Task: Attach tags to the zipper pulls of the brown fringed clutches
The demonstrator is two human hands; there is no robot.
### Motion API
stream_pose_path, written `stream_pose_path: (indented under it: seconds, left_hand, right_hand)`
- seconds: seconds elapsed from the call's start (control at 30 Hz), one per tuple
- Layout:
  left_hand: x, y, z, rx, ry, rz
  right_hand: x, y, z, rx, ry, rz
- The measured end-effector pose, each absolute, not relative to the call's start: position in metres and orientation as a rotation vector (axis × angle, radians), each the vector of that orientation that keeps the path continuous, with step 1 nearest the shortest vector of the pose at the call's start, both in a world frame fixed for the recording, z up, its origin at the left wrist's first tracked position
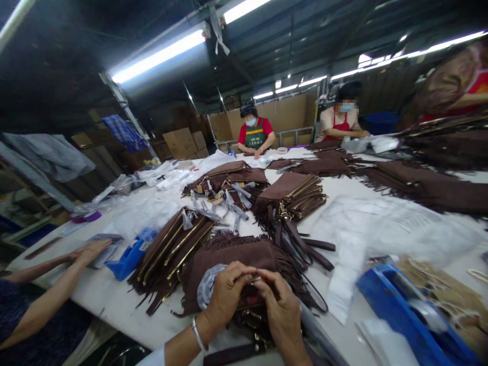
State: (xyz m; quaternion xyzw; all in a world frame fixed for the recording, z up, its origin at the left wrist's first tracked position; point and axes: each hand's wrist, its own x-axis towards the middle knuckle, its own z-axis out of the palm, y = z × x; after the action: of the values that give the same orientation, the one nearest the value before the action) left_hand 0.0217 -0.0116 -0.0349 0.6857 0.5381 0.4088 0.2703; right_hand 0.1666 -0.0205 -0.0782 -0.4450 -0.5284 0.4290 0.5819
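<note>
**Item 1.** Brown suede fringed pouch (236, 259). It was laid flat at the near edge of the white surface (114, 300), directly before the wearer. White tissue wadding (208, 285) was seen protruding at its left side.

**Item 2.** Left hand (224, 295). It was curled over the near end of the fringed pouch. The fingers were pressed against the thumb, pinching a small part at the pouch's opening, and that part was too small to be identified. A silver bangle (198, 335) was worn at the wrist.

**Item 3.** Right hand (280, 310). It was set touching the left hand, with the fingers closed on the same small part.

**Item 4.** Surrounding stock.
- A fanned stack of gold-zipped pouches (171, 249) was placed just beside the fringed pouch, on its left.
- A second stack (293, 195) and a third stack (229, 175) were set farther back.
- Loose brown straps (308, 249) were laid between the fringed pouch and the second stack.
- Clear plastic bags (366, 229) were spread to the right.
- A blue tape dispenser (404, 305) was placed near the right edge.

**Item 5.** Other persons.
- A co-worker's hand (89, 251) was rested flat on a grey item at the left, near a blue plastic object (129, 256).
- A person in a green apron (255, 133) and a person in a red apron (343, 122) were stationed at the far side, well apart from the wearer.
- Cardboard boxes (183, 142) were stacked behind them.
</note>
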Motion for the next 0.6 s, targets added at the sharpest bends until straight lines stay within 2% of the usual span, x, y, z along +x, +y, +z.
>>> stream_pose_path:
  seconds: [0.1,0.2,0.4,0.6]
  left_hand:
    - [0.02,-0.009,-0.034,1.721,1.534,1.057]
    - [0.02,-0.009,-0.033,1.778,1.557,1.027]
    - [0.024,-0.013,-0.029,1.987,1.438,1.002]
    - [0.027,-0.014,-0.028,2.001,1.444,1.007]
  right_hand:
    - [0.165,-0.015,-0.08,-1.072,-0.953,1.269]
    - [0.168,-0.01,-0.078,-1.057,-0.953,1.376]
    - [0.178,-0.013,-0.064,-1.166,-1.178,1.203]
    - [0.177,-0.018,-0.069,-1.128,-1.274,1.033]
